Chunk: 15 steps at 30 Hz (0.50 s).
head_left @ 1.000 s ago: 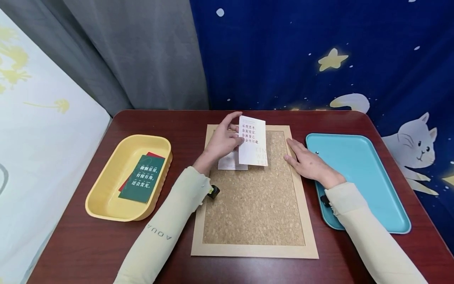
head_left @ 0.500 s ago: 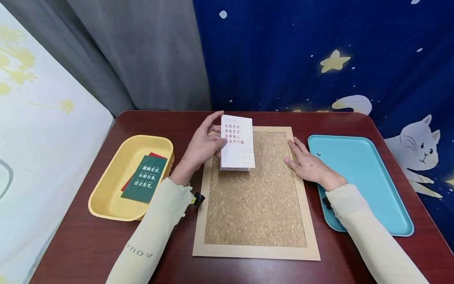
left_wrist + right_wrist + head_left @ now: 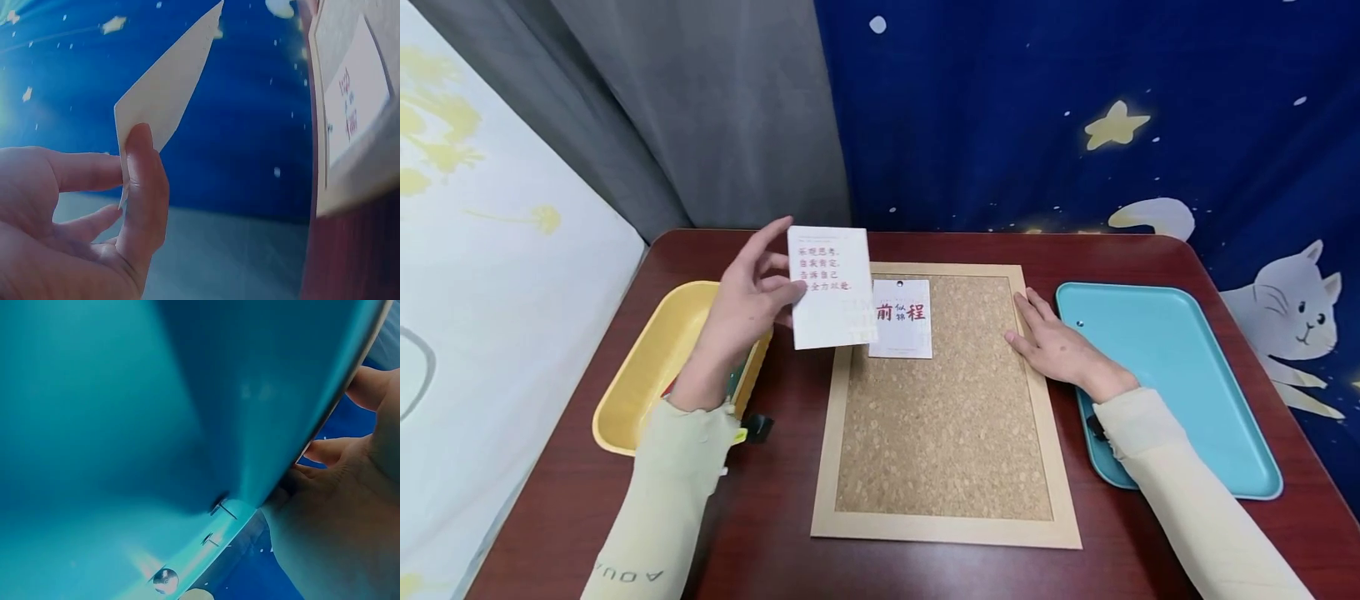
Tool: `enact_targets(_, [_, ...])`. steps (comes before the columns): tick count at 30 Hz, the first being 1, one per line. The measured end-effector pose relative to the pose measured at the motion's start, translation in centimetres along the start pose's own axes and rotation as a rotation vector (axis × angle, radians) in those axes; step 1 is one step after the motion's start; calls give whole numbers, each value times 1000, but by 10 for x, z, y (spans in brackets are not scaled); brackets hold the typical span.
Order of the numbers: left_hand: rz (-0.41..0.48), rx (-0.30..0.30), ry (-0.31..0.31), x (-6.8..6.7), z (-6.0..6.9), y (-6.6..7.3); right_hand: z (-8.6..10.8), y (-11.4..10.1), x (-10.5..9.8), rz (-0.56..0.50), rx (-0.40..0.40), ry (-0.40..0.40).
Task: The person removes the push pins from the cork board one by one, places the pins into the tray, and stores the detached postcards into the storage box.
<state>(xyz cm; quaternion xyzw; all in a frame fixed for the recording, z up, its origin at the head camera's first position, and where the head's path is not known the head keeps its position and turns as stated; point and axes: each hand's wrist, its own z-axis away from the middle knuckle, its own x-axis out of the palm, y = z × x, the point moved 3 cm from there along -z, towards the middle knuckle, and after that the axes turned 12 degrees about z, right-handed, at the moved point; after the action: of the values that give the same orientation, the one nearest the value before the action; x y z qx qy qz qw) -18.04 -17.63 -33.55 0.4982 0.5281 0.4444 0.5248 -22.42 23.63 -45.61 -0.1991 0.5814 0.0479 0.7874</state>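
My left hand (image 3: 741,304) pinches a white card (image 3: 831,312) with printed red characters between thumb and fingers, left of the corkboard's top. In the left wrist view the card (image 3: 169,81) is seen at a slant between the fingertips. A second white card (image 3: 900,333) with large red characters lies on the upper left of the cork; a small dark tack head (image 3: 900,284) shows at its top edge. My right hand (image 3: 1060,346) rests on the right side of the corkboard's wooden frame (image 3: 1043,417), fingers fairly straight and holding nothing.
A blue tray (image 3: 1180,400) lies to the right, with several metal thumbtacks (image 3: 165,581) near one corner. On the left is a yellow basket (image 3: 647,358), its green and red cards mostly hidden behind my left arm. A curtain (image 3: 1000,125) hangs behind the table.
My left hand has carried the white card leftward, off the corkboard toward the yellow basket, uncovering the card on the cork. The right hand has stayed on the frame.
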Motion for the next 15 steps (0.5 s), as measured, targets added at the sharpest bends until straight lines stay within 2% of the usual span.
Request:
enact_targets(6, [-33, -36, 45, -27, 8, -6, 1, -1, -2, 5, -6, 0])
enact_targets(11, [5, -34, 102, -40, 11, -12, 1, -3, -3, 5, -9, 9])
enact_targets(15, [-17, -35, 178, -48, 14, -15, 1, -2, -2, 8, -2, 4])
